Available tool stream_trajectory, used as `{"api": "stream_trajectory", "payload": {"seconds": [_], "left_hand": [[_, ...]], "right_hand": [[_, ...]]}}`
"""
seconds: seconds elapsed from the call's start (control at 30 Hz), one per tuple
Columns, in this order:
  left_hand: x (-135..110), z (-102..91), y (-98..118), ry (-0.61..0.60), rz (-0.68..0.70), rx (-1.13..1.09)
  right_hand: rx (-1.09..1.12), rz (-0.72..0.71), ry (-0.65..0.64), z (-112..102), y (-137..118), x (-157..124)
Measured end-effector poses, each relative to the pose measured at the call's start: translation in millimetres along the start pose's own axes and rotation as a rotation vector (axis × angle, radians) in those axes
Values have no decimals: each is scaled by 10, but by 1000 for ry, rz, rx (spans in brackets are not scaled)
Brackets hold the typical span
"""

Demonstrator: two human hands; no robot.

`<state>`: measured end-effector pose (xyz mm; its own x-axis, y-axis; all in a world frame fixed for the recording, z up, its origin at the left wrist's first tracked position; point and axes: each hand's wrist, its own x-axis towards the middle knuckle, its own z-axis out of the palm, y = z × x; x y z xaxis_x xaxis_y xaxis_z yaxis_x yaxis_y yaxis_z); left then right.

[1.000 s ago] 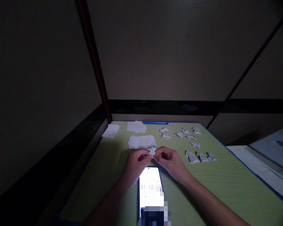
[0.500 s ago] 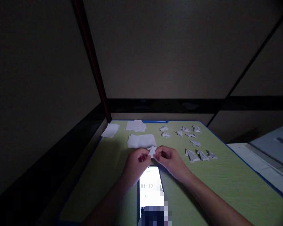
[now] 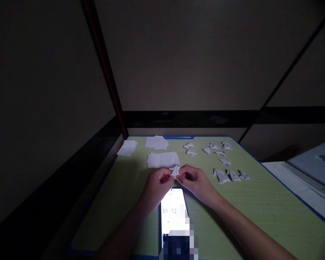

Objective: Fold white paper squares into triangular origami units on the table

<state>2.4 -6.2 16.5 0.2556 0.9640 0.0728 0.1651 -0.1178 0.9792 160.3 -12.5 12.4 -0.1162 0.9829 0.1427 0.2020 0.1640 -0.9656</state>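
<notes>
Both hands meet over the middle of a green table (image 3: 260, 206). My left hand (image 3: 157, 186) and my right hand (image 3: 196, 182) each pinch one side of a small folded white paper piece (image 3: 175, 170), fingers closed on it. Just behind it lies a stack of white paper sheets (image 3: 163, 159). A lit phone (image 3: 173, 215) showing 01:12 lies flat on the table between my forearms.
Two more paper stacks (image 3: 156, 142) (image 3: 127, 147) lie at the far left of the table. Several finished folded paper pieces (image 3: 230, 175) are spread over the far right. Dark walls and a black rail stand behind; a grey surface (image 3: 311, 169) lies to the right.
The hands stay pinched on the folded paper, with only small finger shifts. The view has tilted slightly, so everything sits a little higher in frame.
</notes>
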Motion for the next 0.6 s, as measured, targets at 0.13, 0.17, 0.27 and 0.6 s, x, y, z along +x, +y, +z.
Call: {"api": "stream_trajectory", "payload": {"seconds": [0.13, 0.17, 0.27, 0.6], "left_hand": [[-11, -6, 10, -18, 1, -11], [-12, -8, 13, -20, -2, -10], [-7, -15, 19, -11, -18, -19], [9, -1, -23, -5, -3, -30]], "right_hand": [[14, -2, -12, 1, 5, -4], [21, -1, -14, 3, 6, -7], [45, 3, -26, 9, 4, -14], [87, 22, -40, 8, 13, -15]]}}
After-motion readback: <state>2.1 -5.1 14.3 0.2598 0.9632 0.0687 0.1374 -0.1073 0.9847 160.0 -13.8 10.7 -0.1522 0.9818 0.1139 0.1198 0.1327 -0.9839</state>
